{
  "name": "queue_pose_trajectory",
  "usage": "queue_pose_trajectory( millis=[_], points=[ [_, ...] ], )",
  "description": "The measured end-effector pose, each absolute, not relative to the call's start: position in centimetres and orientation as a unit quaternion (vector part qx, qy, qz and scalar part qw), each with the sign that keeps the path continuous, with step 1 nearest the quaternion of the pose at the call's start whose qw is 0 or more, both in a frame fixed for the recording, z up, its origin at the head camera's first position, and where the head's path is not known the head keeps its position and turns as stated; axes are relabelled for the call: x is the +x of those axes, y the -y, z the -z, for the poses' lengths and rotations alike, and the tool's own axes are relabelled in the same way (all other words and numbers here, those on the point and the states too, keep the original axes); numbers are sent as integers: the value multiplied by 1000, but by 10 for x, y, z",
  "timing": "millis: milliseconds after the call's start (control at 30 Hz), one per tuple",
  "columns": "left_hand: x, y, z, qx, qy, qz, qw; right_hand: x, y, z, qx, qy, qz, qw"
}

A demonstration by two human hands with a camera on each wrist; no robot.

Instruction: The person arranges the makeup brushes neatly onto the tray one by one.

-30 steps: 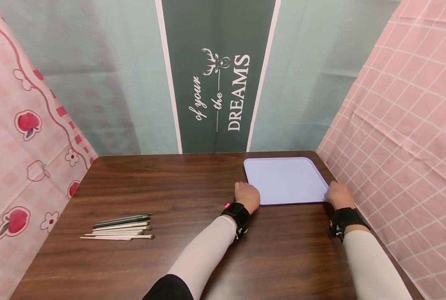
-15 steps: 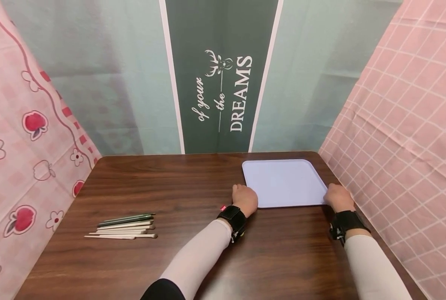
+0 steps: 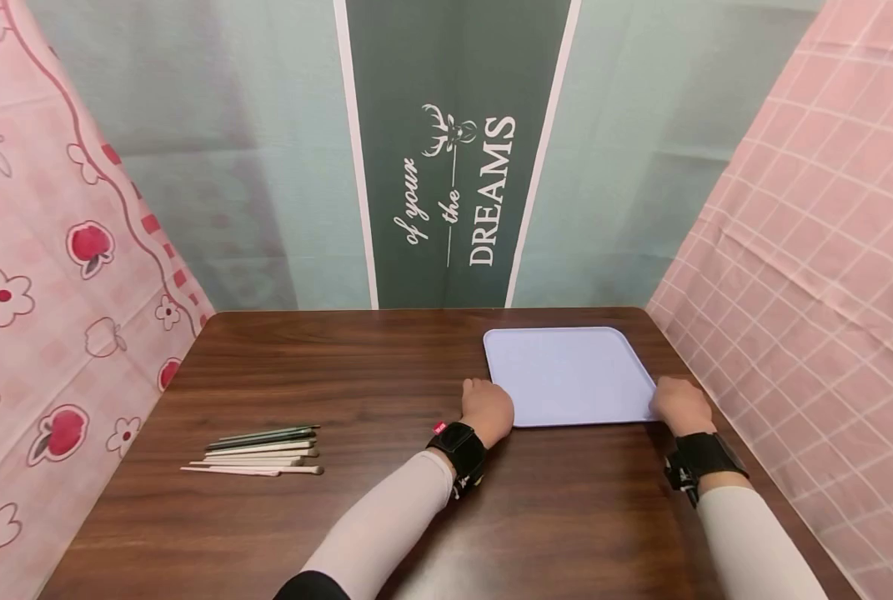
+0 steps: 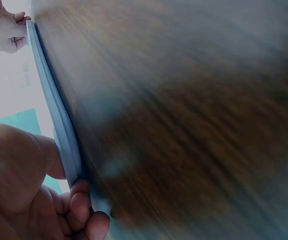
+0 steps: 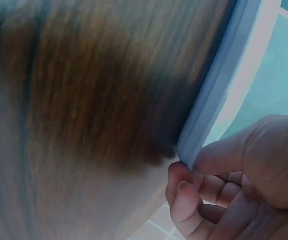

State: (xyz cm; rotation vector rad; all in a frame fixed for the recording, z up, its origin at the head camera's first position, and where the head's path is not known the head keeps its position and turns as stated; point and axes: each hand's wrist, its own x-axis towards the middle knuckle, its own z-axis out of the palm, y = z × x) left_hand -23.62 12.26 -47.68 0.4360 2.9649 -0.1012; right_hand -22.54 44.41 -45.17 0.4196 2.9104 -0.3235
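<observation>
A pale lavender rectangular tray (image 3: pixel 569 375) lies at the table's right side, close to its far edge. My left hand (image 3: pixel 487 410) grips its near left corner; the left wrist view shows the thumb on the rim (image 4: pixel 66 145) and curled fingers (image 4: pixel 79 207) beneath. At the near right corner, my right hand (image 3: pixel 683 404) pinches the tray between thumb and curled fingers, as the right wrist view shows (image 5: pixel 184 200). Both hands wear black wrist straps. The tray holds nothing on its face.
Several slim brushes (image 3: pixel 262 454), some dark green and others cream, lie side by side on the brown wooden table (image 3: pixel 326 375) at the left. Pink patterned cloth (image 3: pixel 63 333) hangs on the left, pink checked cloth (image 3: pixel 814 250) on the right, and a green curtain (image 3: pixel 446 283) behind.
The tray has slid slightly left and toward me, away from the table's far edge, with both hands still gripping its near corners. The head view has shifted a little; the brushes stay put.
</observation>
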Motion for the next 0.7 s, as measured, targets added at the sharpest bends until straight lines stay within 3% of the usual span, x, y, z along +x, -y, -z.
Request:
queue_pose_trajectory(
  millis=[300,700],
  points=[
    [-226,-111,476,149,-984,52,88,-216,-435,447,121,-980,113,109],
    [-209,-82,477,164,-984,44,57,-206,-418,445,107,-975,122,151]
  ],
)
